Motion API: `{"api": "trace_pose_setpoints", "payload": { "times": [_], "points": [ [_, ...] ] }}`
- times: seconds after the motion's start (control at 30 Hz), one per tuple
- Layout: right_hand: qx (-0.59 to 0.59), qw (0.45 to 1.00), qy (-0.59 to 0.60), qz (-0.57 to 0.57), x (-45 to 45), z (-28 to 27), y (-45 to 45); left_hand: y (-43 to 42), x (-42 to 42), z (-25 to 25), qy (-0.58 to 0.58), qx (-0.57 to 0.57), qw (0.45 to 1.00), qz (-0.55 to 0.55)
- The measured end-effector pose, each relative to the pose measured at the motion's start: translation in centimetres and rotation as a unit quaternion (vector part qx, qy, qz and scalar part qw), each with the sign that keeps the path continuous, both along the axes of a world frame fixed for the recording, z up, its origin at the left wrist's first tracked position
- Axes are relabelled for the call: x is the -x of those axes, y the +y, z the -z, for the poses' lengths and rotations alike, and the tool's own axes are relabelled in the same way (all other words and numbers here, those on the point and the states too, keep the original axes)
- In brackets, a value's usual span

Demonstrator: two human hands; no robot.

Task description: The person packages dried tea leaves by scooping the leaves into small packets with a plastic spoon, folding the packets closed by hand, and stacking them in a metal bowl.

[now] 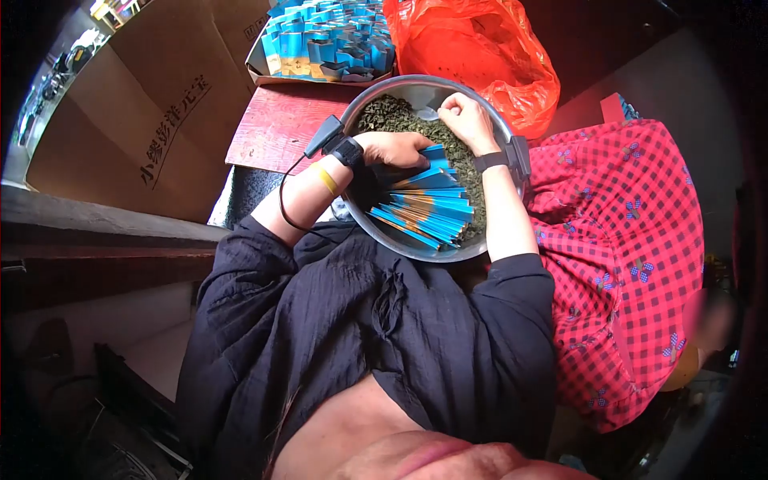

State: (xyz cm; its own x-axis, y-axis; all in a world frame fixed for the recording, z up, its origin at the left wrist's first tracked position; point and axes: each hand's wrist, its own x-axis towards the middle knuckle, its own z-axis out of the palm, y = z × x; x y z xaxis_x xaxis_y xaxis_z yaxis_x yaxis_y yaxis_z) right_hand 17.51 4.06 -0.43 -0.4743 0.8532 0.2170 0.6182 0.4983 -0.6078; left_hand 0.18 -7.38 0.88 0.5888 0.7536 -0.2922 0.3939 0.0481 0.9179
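Note:
A metal basin [352, 210] on my lap holds dried dark-green leaves [390, 112]. Over the leaves on the right, my right hand [468, 122] is closed in a pinch around a small pale scoop [426, 114], whose bowl lies at the leaves. My left hand [396, 150] reaches in from the left, its fingers closed on a blue paper packet [436, 158]. Below it, many flat blue-and-brown packets [424, 214] fan out in the near half of the basin, on top of the leaves.
Behind the basin a box [320, 78] is packed with upright blue packets, beside a red plastic bag [472, 52]. A red board [280, 124] lies under the box. A large cardboard carton [136, 112] stands left. Red checked cloth [616, 264] is close on the right.

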Motion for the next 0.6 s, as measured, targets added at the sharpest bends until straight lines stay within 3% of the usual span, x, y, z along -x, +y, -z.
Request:
{"api": "trace_pose_setpoints", "payload": {
  "times": [0.07, 0.13, 0.27, 0.33, 0.4, 0.47, 0.5, 0.6],
  "points": [
    [0.004, 1.0, -0.004, -0.001, -0.1, 0.9, 0.9, 0.2, -0.2, 0.1, -0.006, 0.01, 1.0, 0.001],
    [0.072, 0.979, 0.185, -0.047, 0.6, 1.9, 1.1, 0.0, -0.1, -0.1, -0.018, 0.0, 1.0, -0.014],
    [0.091, 0.955, 0.257, -0.119, 2.3, 3.1, 0.8, -0.2, 0.2, -0.5, -0.013, 0.025, 0.999, 0.016],
    [0.045, 0.974, 0.193, -0.111, 2.9, 3.1, 0.2, -0.3, 0.0, -0.3, 0.037, 0.066, 0.992, 0.1],
    [-0.005, 0.991, 0.117, -0.067, 2.1, 1.9, -0.4, -0.5, -0.1, -0.7, 0.044, 0.098, 0.99, 0.089],
    [-0.055, 0.996, 0.072, -0.022, 1.2, 0.5, -0.2, -0.4, -0.2, -0.3, -0.044, 0.022, 0.998, 0.026],
    [-0.097, 0.995, 0.019, 0.005, 0.7, -0.2, -0.1, -0.6, -0.2, -0.5, -0.041, -0.082, 0.996, -0.021],
    [-0.106, 0.991, -0.067, 0.038, -0.9, -1.5, 0.3, -0.1, -0.2, -0.3, 0.009, -0.203, 0.964, -0.171]
  ]
}}
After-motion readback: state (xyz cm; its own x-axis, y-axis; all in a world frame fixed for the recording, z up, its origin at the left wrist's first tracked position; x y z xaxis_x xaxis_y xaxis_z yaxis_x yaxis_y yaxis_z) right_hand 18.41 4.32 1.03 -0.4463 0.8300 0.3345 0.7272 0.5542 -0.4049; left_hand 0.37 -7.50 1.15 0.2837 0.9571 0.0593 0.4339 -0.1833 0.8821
